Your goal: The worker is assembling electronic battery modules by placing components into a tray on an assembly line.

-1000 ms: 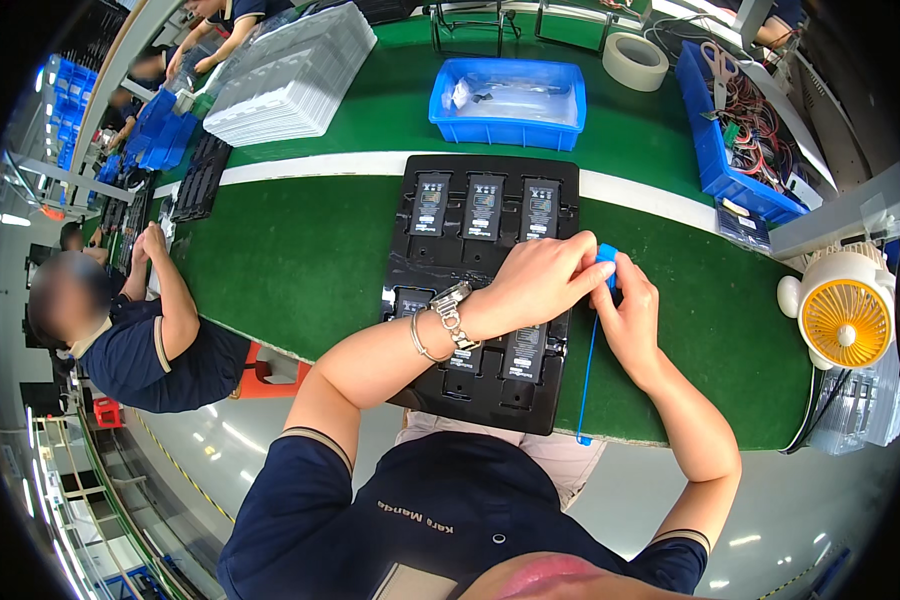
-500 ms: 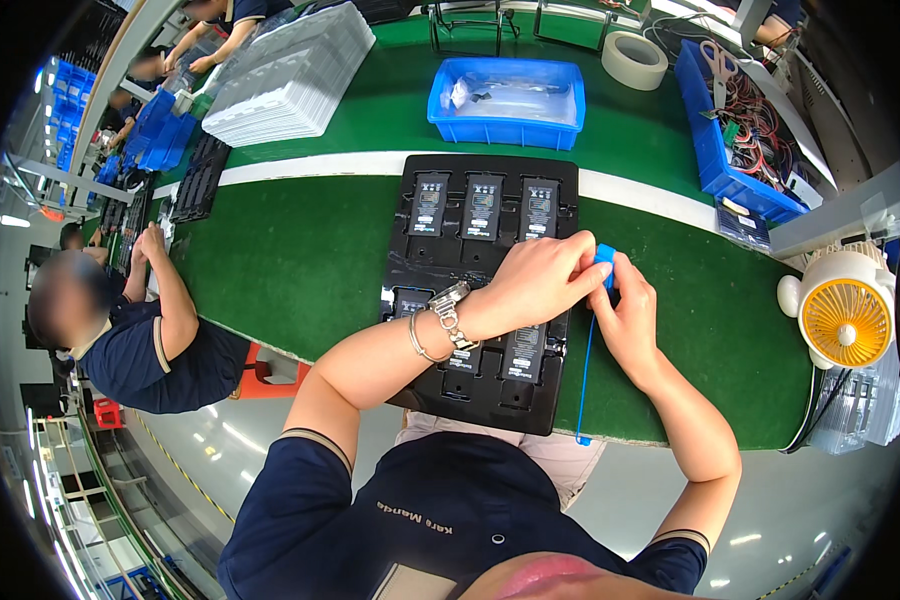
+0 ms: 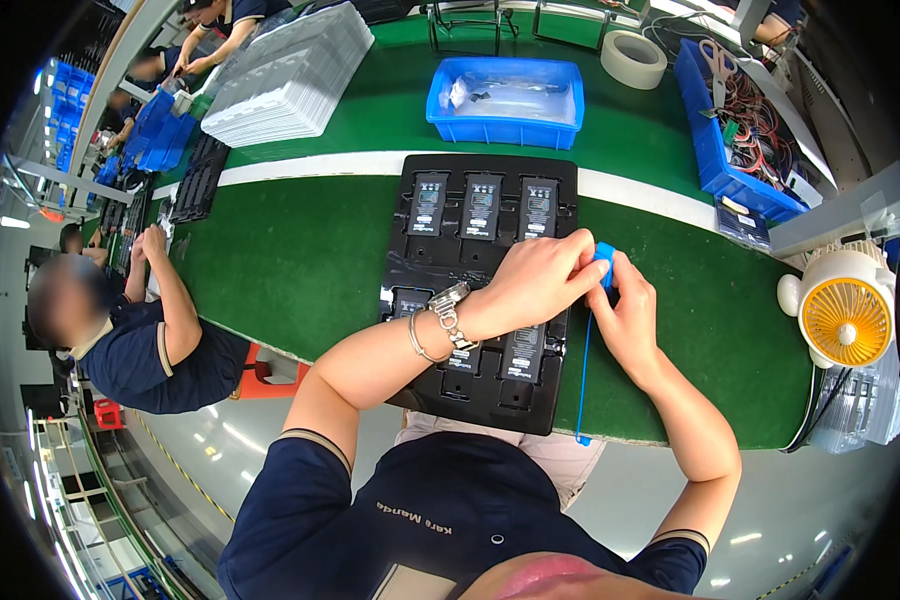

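Both my hands meet just right of a black tray [image 3: 490,163]. My left hand [image 3: 540,278], with a metal watch [image 3: 448,300] and a bracelet on its wrist, reaches across the tray and pinches a small blue band [image 3: 605,254]. Closed on the same band from the right side is my right hand [image 3: 630,310]. A thin blue cord [image 3: 583,380] hangs from there to the table's front edge; together they look like an anti-static wrist strap. Flat black batteries [image 3: 482,208] lie in the tray's pockets, several partly hidden under my left arm.
Beyond the tray stands a blue bin [image 3: 508,131] with clear wrapping inside. At back right are a tape roll [image 3: 634,60] and a blue box of wires [image 3: 708,150]. A yellow-white fan [image 3: 847,320] stands right. White trays [image 3: 290,80] are stacked back left; a co-worker [image 3: 160,345] sits left.
My hands stay almost still on the blue band, with only a very slight shift of the fingers. At the back left, another person's hands have moved a little.
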